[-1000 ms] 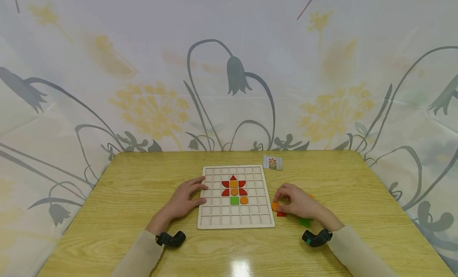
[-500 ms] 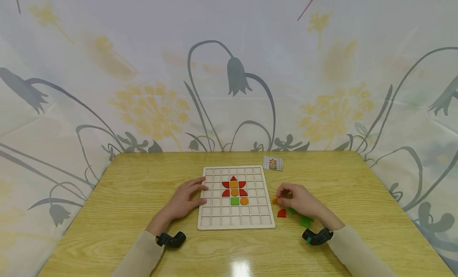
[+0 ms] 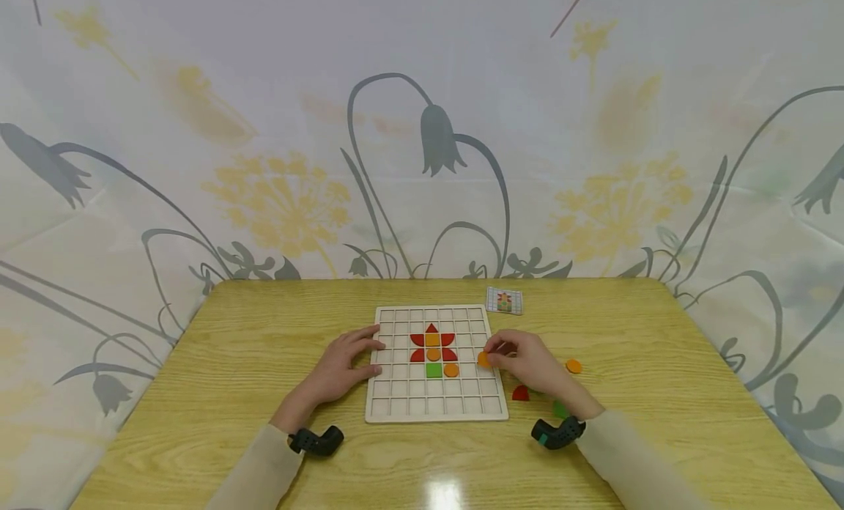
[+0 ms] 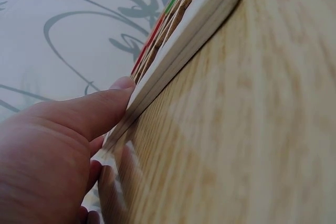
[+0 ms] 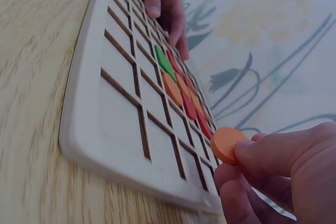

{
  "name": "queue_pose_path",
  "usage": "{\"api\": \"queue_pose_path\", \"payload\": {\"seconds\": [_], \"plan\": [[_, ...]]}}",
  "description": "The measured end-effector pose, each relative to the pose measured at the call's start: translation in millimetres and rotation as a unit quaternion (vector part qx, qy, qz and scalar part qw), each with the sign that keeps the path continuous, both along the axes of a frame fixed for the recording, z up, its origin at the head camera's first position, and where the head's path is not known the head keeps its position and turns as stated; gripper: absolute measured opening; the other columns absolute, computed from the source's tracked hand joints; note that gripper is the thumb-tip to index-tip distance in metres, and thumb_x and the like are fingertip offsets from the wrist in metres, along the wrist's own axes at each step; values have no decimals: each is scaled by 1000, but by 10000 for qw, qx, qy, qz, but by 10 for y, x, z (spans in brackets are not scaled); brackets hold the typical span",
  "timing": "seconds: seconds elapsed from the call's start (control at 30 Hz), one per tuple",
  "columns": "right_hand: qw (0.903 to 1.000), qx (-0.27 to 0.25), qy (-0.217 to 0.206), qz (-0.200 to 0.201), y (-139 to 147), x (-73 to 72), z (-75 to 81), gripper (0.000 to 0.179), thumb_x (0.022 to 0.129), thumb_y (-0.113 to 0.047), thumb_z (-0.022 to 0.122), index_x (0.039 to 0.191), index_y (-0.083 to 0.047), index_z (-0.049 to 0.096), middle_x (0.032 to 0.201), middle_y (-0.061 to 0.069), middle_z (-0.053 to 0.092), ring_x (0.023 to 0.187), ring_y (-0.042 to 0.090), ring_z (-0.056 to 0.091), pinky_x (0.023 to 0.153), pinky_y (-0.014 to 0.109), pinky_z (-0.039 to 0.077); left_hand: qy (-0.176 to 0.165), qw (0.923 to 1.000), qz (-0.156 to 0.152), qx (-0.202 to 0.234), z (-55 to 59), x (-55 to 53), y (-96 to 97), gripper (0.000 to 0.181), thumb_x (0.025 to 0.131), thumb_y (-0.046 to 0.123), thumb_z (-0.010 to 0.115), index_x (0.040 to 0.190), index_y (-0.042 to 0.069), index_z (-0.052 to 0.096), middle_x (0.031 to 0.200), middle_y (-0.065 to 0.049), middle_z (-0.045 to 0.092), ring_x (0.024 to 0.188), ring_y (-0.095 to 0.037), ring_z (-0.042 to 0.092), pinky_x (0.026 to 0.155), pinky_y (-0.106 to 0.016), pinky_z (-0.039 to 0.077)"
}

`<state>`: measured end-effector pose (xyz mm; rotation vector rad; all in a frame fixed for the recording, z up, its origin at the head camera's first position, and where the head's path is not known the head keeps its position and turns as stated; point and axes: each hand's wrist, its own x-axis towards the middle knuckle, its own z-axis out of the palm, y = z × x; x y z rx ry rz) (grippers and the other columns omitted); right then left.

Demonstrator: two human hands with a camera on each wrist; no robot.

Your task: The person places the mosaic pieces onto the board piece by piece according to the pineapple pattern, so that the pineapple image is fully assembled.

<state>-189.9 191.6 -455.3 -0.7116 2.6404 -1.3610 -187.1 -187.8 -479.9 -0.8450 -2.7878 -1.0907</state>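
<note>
A pale wooden grid board (image 3: 402, 407) lies on the table, with red, orange and green pieces set in its middle cells. Among them are a green square (image 3: 433, 370) and, beside it, an orange disc (image 3: 451, 370). My left hand (image 3: 343, 363) rests at the board's left edge, thumb and fingertips on the rim. Over the board's right edge, my right hand (image 3: 527, 360) pinches another orange disc (image 5: 227, 144) between thumb and fingers. The right wrist view shows that disc tilted, close above the grid.
A small pattern card (image 3: 504, 300) lies behind the board's far right corner. Right of the board are a red quarter-circle piece (image 3: 521, 393), a green piece (image 3: 560, 409) partly hidden by the wrist, and a loose orange disc (image 3: 574, 366). A patterned cloth (image 3: 422, 224) hangs behind the table.
My right hand has picked up an orange disc from the table and moved left with it to the board's right edge. The left hand has stayed in place.
</note>
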Motion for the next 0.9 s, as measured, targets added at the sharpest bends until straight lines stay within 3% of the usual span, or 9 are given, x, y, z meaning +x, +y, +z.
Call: {"api": "queue_pose_path", "payload": {"seconds": [0.33,0.57,0.9], "plan": [[9988,-147,-75,457,-454,-13,-2,7,95,-8,67,100,-13,70,102,-2,68,89,15,65,75,29,54,16,10000,0,20,-11,-8,11,35,95,27,70,127,12,66,154,-11,42,140,-40,35,112,-63,22],[9970,-115,190,739,-743,-42,-71,7,94,-8,69,99,-12,71,95,-3,68,85,10,64,75,28,53,-43,10000,-17,-5,-3,-12,17,37,95,27,70,128,11,65,154,-12,41,140,-40,34,113,-63,20],[9976,118,255,626,-988,-22,-87,7,92,-8,71,92,-15,71,86,-11,66,76,7,60,70,26,51,-26,10000,-6,-12,16,-2,24,35,95,27,70,127,12,66,154,-11,41,140,-40,35,112,-64,21]]}}
